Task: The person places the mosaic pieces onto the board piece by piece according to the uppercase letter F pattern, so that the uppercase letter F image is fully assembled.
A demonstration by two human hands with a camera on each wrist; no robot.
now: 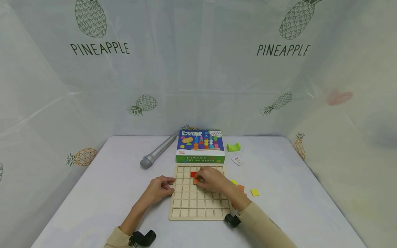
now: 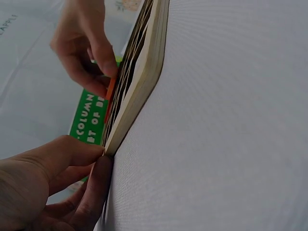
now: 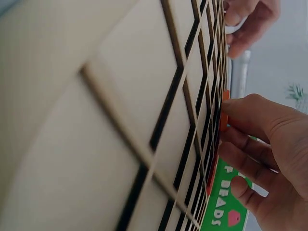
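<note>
The right hand pinches a thin orange tile between thumb and bent fingers; the left hand has thumb and forefinger slightly parted, their tips touching the left edge of the gridded wooden board; the orange tile is at the board's upper middle, just nearer than a red tile; the box stands close beyond the far edge; yellow and orange loose tiles lie rightward; the white tabletop extends widely on both sides.

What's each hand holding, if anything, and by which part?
The right hand pinches an orange tile by opposite edges; the left hand only touches the gridded board.
</note>
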